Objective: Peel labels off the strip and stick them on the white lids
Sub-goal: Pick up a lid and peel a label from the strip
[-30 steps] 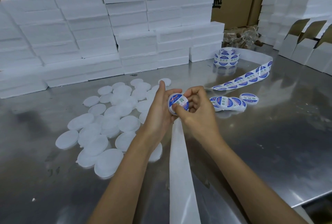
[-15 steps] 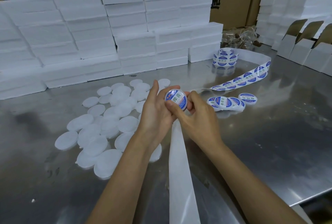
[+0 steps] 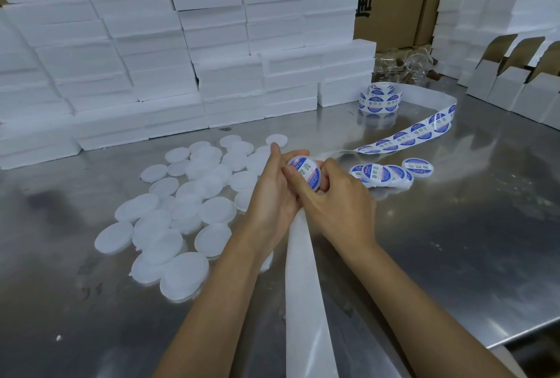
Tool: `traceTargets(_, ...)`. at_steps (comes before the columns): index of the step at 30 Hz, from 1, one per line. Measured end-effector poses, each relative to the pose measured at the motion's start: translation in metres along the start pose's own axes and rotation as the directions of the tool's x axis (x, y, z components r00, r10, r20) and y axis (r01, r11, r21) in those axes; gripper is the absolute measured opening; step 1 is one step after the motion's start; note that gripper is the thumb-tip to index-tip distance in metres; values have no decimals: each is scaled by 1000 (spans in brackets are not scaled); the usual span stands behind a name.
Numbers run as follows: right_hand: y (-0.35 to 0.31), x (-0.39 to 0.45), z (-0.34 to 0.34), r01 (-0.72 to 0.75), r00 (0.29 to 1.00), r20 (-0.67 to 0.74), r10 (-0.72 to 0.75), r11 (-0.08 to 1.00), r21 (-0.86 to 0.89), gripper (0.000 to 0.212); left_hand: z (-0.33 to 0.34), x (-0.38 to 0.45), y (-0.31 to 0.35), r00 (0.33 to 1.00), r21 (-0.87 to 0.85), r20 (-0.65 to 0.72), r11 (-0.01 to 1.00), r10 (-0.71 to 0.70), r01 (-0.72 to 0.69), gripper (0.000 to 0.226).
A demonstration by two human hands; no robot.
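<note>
Both hands, left hand (image 3: 274,195) and right hand (image 3: 339,205), clasp a labelled lid (image 3: 304,173) above the steel table (image 3: 454,241); bare white lids (image 3: 181,214) lie left, label strip (image 3: 406,136) far right.

Bare steel table (image 3: 454,256) lies open from three to five o'clock of the hands, and again at seven to eight. Loose white lids (image 3: 181,214) crowd nine to eleven. Foam blocks (image 3: 212,74) wall off twelve. The label strip (image 3: 406,136) and labelled lids (image 3: 391,173) block one to two; spent backing (image 3: 306,302) runs toward six.
</note>
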State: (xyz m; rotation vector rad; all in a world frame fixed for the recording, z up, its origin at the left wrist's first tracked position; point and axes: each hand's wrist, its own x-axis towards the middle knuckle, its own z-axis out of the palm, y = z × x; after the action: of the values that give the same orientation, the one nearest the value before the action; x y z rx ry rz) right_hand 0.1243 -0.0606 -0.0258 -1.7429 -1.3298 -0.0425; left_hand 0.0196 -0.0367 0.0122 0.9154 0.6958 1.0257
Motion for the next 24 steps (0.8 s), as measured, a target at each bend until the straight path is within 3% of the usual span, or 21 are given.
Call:
traceTargets(6, 3, 0, 1, -1, 999, -52, 3, 999, 34, 57, 2, 1, -2, 999, 29, 50, 999, 12, -14, 53)
traceTargets(10, 5, 4, 2, 34, 996, -90, -20, 987, 158, 45, 3, 0, -2, 996, 23, 78, 999, 46, -48, 36)
traceTargets(15, 6, 4, 5, 21, 998, -60, -6, 967, 253, 35, 5, 0, -6, 987, 227, -60, 965, 152, -135, 23)
traceTargets(20, 0, -3, 6, 111, 993, 29, -116, 982, 151, 53, -5, 1, -5, 967, 172, -127, 965, 220, -197, 23)
traceTargets(24, 0, -4, 11, 140, 988, 44, -151, 973, 184, 38, -3, 0, -6, 969, 139, -124, 971, 212, -195, 22)
